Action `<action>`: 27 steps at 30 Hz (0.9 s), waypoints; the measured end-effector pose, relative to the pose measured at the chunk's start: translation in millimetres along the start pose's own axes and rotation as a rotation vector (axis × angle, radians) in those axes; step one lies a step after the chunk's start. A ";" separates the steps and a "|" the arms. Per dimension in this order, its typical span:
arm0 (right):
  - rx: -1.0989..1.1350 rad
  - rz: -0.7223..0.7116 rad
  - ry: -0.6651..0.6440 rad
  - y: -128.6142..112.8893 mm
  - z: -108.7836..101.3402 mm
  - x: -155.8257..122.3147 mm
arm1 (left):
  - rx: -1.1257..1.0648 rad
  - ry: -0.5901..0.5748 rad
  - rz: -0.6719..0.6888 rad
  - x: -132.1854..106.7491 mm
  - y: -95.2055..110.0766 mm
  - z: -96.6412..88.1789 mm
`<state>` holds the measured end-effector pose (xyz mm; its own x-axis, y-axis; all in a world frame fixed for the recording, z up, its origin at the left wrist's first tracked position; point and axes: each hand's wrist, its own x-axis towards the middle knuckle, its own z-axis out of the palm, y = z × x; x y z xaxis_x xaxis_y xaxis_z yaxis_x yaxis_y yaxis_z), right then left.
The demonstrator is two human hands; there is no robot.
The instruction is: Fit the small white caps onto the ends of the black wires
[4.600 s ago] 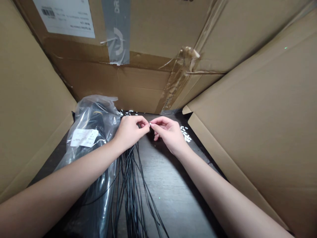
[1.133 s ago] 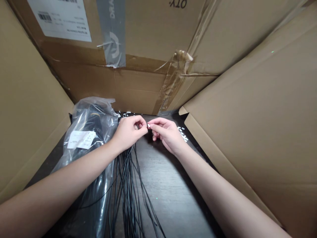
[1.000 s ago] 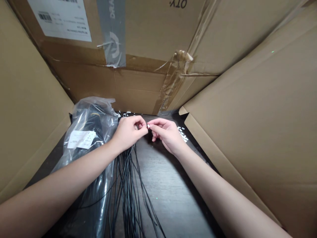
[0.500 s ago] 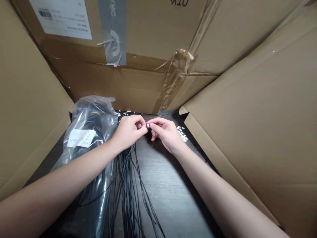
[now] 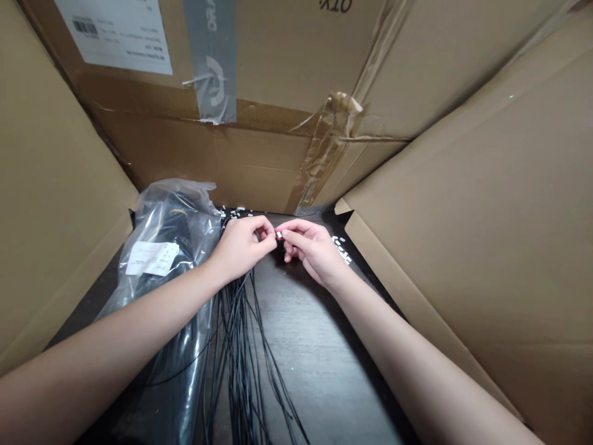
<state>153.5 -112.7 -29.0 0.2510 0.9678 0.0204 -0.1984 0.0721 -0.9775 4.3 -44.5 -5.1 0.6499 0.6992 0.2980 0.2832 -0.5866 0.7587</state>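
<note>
Left hand (image 5: 241, 250) closed around many thin black wires (image 5: 236, 346), right hand (image 5: 312, 252) pinching one small white plastic piece (image 5: 278, 235), center frame

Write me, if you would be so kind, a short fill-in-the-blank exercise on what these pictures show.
The left hand and right hand meet at a small white piece above a ____ tabletop. Thin black cables run down from beneath the ____ hand. The clear plastic bag carries a ____ label.

Missing words: dark; left; white.
</note>
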 end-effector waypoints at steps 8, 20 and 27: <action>-0.026 -0.012 -0.003 2.8 0.3 0.9 | -0.003 0.011 -0.018 -0.8 -1.4 -0.4; -0.053 -0.029 -0.017 4.3 -1.4 2.3 | -0.056 0.024 -0.051 0.2 -4.6 0.7; 0.010 -0.021 0.017 6.9 -2.2 3.1 | -0.092 0.018 -0.037 0.2 -3.6 -0.3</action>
<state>155.0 -109.7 -36.1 0.2717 0.9617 0.0368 -0.2021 0.0944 -0.9748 3.2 -42.1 -7.6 0.6272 0.7275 0.2782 0.2408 -0.5208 0.8190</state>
